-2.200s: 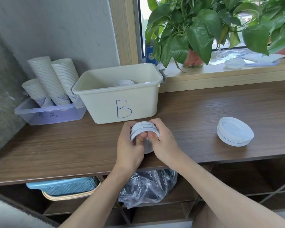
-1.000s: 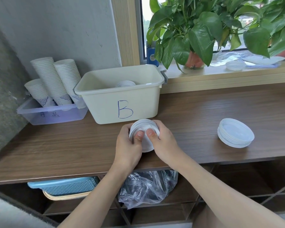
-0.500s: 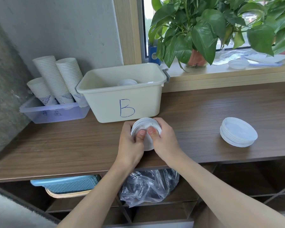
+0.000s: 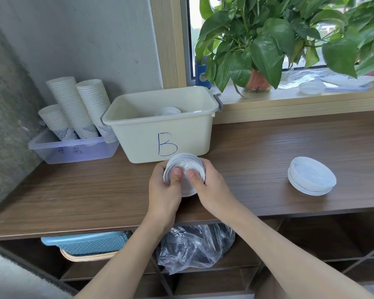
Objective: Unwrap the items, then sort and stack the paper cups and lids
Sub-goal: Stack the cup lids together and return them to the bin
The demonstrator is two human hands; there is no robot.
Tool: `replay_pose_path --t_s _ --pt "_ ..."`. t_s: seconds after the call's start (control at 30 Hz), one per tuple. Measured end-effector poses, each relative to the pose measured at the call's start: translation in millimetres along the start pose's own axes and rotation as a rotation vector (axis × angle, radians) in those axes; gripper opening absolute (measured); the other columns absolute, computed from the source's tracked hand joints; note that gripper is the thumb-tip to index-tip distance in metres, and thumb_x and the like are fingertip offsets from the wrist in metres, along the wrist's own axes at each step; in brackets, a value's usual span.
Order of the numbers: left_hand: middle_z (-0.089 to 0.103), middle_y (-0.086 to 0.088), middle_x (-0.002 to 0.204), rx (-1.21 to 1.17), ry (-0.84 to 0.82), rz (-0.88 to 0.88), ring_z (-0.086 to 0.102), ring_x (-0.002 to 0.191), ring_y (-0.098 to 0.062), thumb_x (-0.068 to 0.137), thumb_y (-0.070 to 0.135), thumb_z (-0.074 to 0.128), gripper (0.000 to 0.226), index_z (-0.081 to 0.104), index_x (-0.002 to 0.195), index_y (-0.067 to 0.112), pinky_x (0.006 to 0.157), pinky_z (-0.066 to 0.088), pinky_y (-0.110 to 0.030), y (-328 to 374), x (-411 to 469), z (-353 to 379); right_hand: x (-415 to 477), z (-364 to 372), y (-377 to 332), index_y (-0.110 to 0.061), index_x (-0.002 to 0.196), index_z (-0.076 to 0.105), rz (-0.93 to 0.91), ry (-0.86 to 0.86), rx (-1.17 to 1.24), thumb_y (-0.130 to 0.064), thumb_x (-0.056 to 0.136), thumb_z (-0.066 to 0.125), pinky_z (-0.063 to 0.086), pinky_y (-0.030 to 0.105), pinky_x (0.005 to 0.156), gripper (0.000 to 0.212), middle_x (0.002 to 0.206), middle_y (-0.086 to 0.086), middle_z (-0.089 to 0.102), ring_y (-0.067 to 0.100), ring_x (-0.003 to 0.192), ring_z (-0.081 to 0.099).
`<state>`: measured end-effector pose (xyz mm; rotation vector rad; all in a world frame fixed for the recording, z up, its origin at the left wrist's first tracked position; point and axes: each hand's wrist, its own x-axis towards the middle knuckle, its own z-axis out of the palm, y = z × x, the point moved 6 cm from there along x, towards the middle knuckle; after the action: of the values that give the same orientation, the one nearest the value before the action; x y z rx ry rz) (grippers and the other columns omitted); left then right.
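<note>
A stack of white plastic lids (image 4: 185, 165) stands on edge just above the wooden counter, in front of the cream bin marked "B" (image 4: 138, 137). My left hand (image 4: 163, 192) grips its left side and my right hand (image 4: 209, 188) grips its right side, both thumbs pressed on the front lid. A second pile of lids (image 4: 311, 175) lies flat on the counter to the right. More lids (image 4: 167, 110) sit inside the bin. Stacks of paper cups (image 4: 73, 104) stand in a clear tray (image 4: 73, 151) at the far left.
A potted plant (image 4: 259, 80) and loose plastic wrap with a lid (image 4: 311, 87) occupy the window sill behind. Under the counter, a crumpled clear bag (image 4: 194, 247) and a blue basket (image 4: 84, 242) sit on the shelf. A grey wall closes the left side.
Both hands have tilted the lid stack so its face turns toward me and moved it slightly toward the bin. Thumbs now press the front lid. The other pile stays put.
</note>
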<state>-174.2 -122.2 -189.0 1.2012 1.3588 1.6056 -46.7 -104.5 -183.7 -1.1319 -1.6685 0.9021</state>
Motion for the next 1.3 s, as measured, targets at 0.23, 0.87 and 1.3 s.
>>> replay_pose_path --t_s 0.23,0.87,1.3 --pt "0.071 0.006 0.11 0.107 -0.095 0.103 0.065 0.103 -0.002 0.098 0.005 0.055 0.027 0.062 0.12 0.019 0.089 0.049 -0.014 7.2 -3.4 8.1 0.1 -5.9 0.0 -0.028 0.112 0.049 0.008 0.081 0.035 -0.023 0.097 0.05 0.043 0.025 0.088 0.016 0.11 -0.004 0.062 0.011 0.102 0.057" --pt "0.069 0.004 0.116 0.168 -0.222 0.128 0.063 0.109 -0.006 0.093 0.035 0.056 0.036 0.058 0.124 0.016 0.094 0.047 -0.02 9.6 -5.6 12.3 -1.1 -9.2 -4.1 -0.022 0.103 0.051 -0.029 0.16 -0.046 -0.011 0.093 0.054 0.035 0.002 0.069 0.016 0.098 -0.005 0.06 0.011 0.088 0.053" --pt "0.071 0.0 0.102 0.025 -0.053 0.014 0.067 0.094 -0.01 0.098 0.009 0.056 0.016 0.062 0.11 0.018 0.08 0.05 -0.02 -0.1 -0.7 3.9 0.0 -3.8 -1.3 -0.019 0.121 0.049 -0.017 0.077 0.022 -0.025 0.099 0.048 0.042 0.02 0.087 0.023 0.115 -0.003 0.06 0.01 0.105 0.055"
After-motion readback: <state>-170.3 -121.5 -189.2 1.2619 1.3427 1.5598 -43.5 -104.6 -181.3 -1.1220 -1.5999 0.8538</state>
